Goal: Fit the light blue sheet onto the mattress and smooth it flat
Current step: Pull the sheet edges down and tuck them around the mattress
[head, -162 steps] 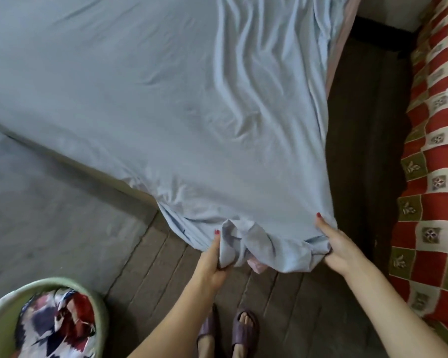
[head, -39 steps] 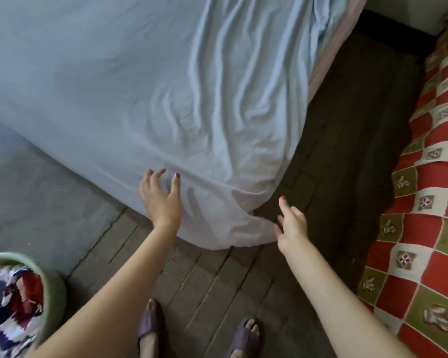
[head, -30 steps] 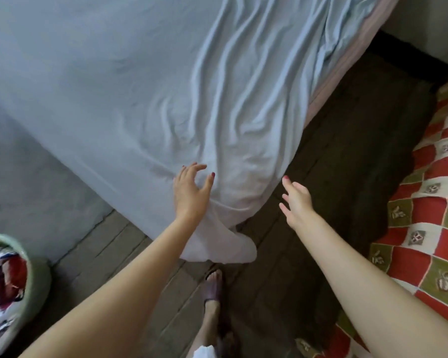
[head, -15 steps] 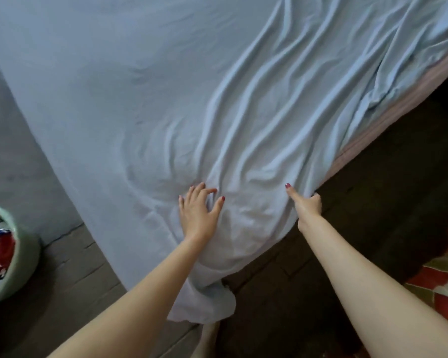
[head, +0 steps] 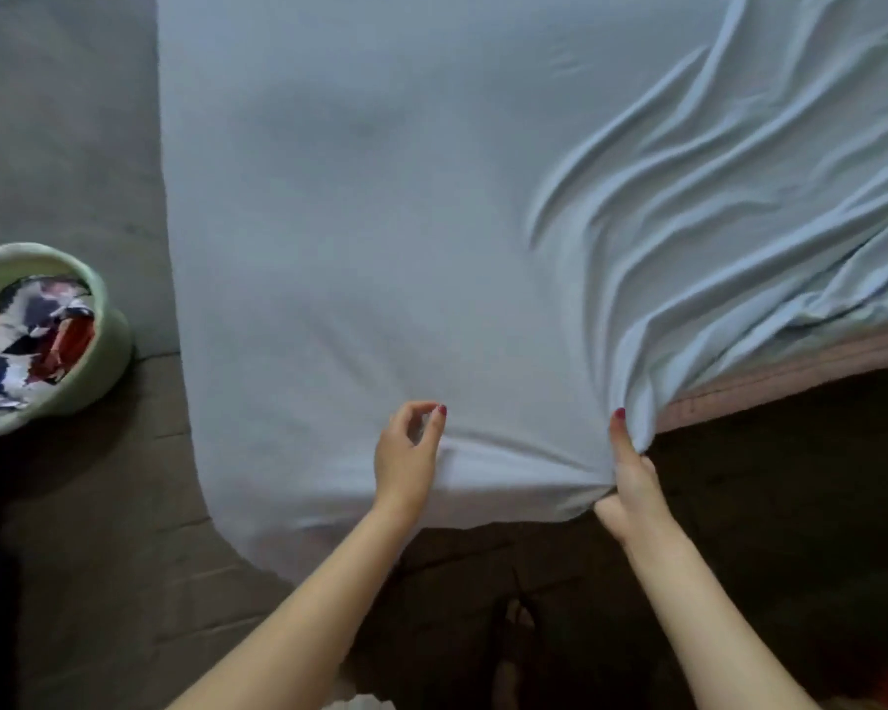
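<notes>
Both hands shifted to the bed corner: right hand (head: 631, 474) now clenches the light blue cotton sheet (head: 380, 222) there, left hand (head: 406, 453) loosely curled on it, holding nothing. Wrinkles run toward 2 o'clock over the pink mattress edge (head: 790, 371).

Both hands at the light blue sheet (head: 380, 222) corner: right hand (head: 631, 479) grips it (left hand (head: 406, 453) loosely curled).

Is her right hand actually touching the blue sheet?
Touching: the head view shows the right hand pinching the light blue sheet at the mattress corner.
</notes>
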